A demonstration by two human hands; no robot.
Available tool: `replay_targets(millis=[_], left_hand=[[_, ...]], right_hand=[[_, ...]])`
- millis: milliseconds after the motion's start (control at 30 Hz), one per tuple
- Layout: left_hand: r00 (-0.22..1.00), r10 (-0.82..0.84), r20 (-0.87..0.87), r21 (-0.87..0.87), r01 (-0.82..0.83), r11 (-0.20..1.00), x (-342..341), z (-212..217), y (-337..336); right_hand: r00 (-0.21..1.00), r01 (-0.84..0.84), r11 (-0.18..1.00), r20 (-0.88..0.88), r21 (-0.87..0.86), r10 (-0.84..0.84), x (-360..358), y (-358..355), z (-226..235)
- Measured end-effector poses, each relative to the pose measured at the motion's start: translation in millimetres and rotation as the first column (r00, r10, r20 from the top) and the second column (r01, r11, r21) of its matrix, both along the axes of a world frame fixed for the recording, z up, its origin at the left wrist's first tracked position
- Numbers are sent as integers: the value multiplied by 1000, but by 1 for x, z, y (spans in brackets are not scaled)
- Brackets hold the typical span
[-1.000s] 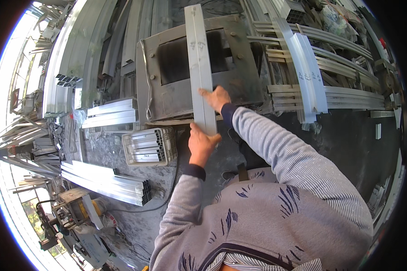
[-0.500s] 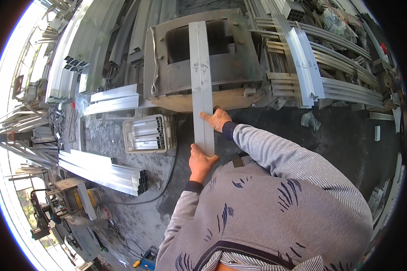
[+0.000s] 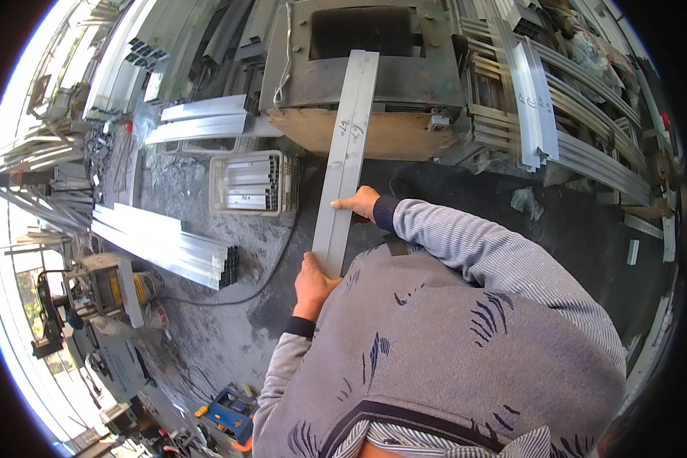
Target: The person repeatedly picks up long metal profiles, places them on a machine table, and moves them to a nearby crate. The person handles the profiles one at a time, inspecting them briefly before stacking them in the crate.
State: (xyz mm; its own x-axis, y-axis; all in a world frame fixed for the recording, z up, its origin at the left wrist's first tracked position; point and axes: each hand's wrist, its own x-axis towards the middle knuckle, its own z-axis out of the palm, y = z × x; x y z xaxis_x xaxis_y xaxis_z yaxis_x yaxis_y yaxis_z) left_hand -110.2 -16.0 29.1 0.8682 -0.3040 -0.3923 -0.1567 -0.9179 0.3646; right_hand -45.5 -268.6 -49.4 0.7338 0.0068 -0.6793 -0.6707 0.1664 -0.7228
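Observation:
A long, silvery metal profile (image 3: 350, 145) with a groove down its length and handwritten marks is held out in front of me. My left hand (image 3: 313, 285) is closed round its near end, thumb along the bottom edge. Higher up the profile, my right hand (image 3: 361, 204) grips it from the right side, thumb laid across its top face and the other fingers hidden beneath. The far end of the profile overlaps the front of a grey metal machine (image 3: 427, 80) that has a dark opening; whether they touch I cannot tell.
A plastic crate (image 3: 215, 185) with short metal pieces stands on the floor to the left. Near it lies a stack of square tubes (image 3: 164, 243). A dark cable (image 3: 271, 272) curves across the floor. Long profiles (image 3: 538, 107) lie at right. A blue toolbox (image 3: 230, 412) sits lower left.
The profile has swung so its far end leans right and its near end shifts left and closer to me. Both hands moved with it. The view has turned and shifted somewhat.

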Motion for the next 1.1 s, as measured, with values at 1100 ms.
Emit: replay_targets(millis=[1100], left_hand=[[521, -41, -853, -472, -734, 489, -55, 11, 98]], right_hand=[[924, 227, 960, 276, 164, -265, -44, 47, 126]])
